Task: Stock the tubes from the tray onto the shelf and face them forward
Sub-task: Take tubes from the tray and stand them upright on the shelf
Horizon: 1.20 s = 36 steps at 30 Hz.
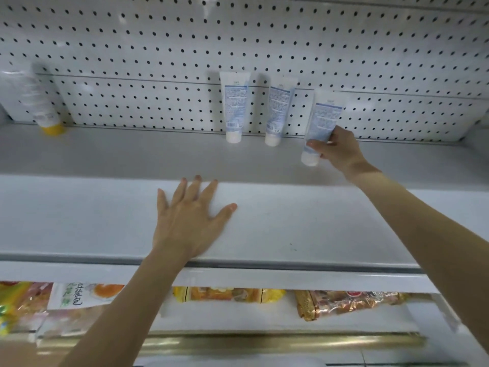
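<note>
The right hand (341, 152) pinches the third white tube (321, 123) low near its cap, at 2 o'clock on the shelf (132, 152); it seems light, soft, a little slippery, while the left hand (190, 221) lies spread flat.

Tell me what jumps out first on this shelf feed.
The right hand grips a white tube at the shelf's back, beside two tubes standing cap-down against the pegboard, barcode sides out. The left hand lies flat on the shelf front.

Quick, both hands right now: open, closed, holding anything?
Left hand: open, flat on the shelf edge.
Right hand: closed on a white tube.
</note>
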Each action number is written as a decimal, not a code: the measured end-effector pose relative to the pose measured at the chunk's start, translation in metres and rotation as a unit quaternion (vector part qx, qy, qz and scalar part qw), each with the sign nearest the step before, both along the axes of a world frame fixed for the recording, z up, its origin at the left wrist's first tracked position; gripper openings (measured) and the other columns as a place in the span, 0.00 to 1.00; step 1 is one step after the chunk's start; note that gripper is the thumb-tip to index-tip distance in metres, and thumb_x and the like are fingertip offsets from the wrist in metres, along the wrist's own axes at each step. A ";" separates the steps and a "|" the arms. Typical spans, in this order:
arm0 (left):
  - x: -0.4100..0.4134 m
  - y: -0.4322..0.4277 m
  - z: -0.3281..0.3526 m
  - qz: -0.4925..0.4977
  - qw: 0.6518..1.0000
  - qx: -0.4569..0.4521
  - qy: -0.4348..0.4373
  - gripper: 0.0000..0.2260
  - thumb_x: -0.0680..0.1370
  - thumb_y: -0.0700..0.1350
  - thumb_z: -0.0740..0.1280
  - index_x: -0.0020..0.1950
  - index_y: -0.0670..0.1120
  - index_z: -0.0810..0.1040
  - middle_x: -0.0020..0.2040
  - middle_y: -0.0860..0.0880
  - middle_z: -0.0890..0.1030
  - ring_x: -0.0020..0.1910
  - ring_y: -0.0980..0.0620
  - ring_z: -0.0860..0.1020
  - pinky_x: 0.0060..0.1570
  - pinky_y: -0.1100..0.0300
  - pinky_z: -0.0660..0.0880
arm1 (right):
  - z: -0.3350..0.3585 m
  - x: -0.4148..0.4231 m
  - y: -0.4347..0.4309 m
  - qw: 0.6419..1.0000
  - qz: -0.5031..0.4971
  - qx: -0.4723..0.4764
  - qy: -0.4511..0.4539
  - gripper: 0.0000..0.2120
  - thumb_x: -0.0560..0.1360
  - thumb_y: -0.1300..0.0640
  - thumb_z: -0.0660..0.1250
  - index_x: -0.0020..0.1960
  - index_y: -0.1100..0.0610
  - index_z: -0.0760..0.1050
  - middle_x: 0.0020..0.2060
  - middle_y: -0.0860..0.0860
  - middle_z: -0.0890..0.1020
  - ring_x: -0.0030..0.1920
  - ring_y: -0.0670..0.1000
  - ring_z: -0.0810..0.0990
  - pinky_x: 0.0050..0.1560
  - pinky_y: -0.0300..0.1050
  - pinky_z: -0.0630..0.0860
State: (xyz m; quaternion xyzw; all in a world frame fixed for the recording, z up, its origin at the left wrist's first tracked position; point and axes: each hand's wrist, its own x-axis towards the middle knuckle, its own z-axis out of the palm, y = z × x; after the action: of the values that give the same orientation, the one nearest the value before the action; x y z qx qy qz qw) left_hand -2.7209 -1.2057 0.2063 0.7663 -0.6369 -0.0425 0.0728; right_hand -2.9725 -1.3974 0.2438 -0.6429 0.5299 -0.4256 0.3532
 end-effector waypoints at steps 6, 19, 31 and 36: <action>0.002 0.000 -0.002 0.006 1.000 -0.010 0.002 0.35 0.72 0.71 0.40 0.77 0.59 0.49 0.79 0.54 0.49 0.77 0.51 0.45 0.74 0.43 0.41 | -0.011 0.005 -0.040 0.993 -0.093 0.015 -0.071 0.11 0.68 0.57 0.75 0.47 0.50 0.78 0.45 0.50 0.83 0.49 0.54 0.82 0.55 0.57 0.79; 0.001 0.000 -0.003 0.020 0.999 -0.022 0.015 0.39 0.67 0.73 0.35 0.76 0.62 0.51 0.78 0.57 0.51 0.77 0.54 0.46 0.74 0.46 0.43 | -0.021 0.012 -0.053 0.989 -0.112 -0.029 -0.097 0.04 0.72 0.57 0.72 0.47 0.52 0.79 0.41 0.46 0.82 0.40 0.43 0.78 0.41 0.33 0.73; 0.001 -0.001 -0.001 0.023 0.999 -0.027 0.027 0.38 0.68 0.74 0.39 0.76 0.61 0.54 0.78 0.57 0.53 0.77 0.55 0.47 0.75 0.47 0.43 | -0.023 0.010 -0.053 0.992 -0.099 -0.037 -0.066 0.06 0.71 0.54 0.73 0.48 0.51 0.80 0.41 0.46 0.82 0.43 0.45 0.79 0.48 0.41 0.75; 0.001 0.000 0.000 0.024 0.999 -0.031 0.033 0.41 0.65 0.74 0.37 0.75 0.61 0.55 0.78 0.57 0.54 0.77 0.55 0.48 0.75 0.47 0.44 | -0.023 0.009 -0.054 0.993 -0.101 -0.030 -0.056 0.11 0.71 0.52 0.73 0.53 0.55 0.81 0.43 0.47 0.82 0.43 0.45 0.79 0.48 0.39 0.75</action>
State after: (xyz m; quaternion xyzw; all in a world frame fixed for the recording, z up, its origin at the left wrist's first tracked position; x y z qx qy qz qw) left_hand -2.7197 -1.2058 0.2062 0.7768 -0.6167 -0.0465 0.1189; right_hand -2.9634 -1.4512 0.2204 -0.5716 0.5586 -0.5101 0.3178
